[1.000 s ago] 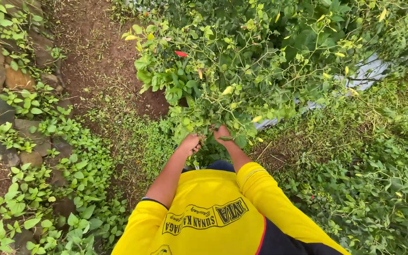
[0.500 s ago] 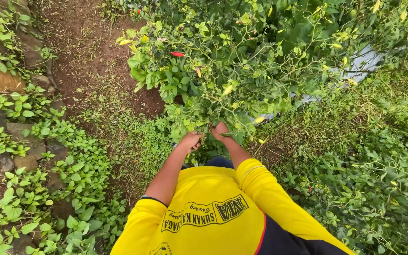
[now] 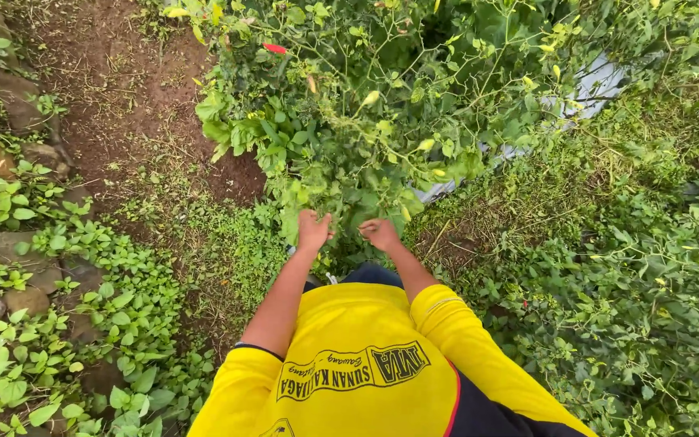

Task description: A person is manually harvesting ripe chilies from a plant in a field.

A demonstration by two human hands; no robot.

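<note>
Closest in is the person's yellow shirt (image 3: 357,372), with both bare arms stretched forward and down from it. The left hand (image 3: 314,231) and the right hand (image 3: 380,234) sit close together at the foot of a leafy chilli bush (image 3: 366,121), side by side with only a narrow gap between them, and about equally near to it. The bush rises straight ahead of the fingers and away from the person, its stems running up and outward from where the hands are. Both sets of fingers look curled in among the lowest leaves, the backs of the hands turned up; whether they pinch a stem or merely press into the foliage I cannot tell.

The bush is dense, mid-green with some yellowing leaves, thin bare twigs on its right side and one small red chilli (image 3: 274,48) near the top left. Beyond and left lies bare brown soil (image 3: 131,89); a strip of grey plastic sheet (image 3: 592,85) shows behind on the right.
</note>
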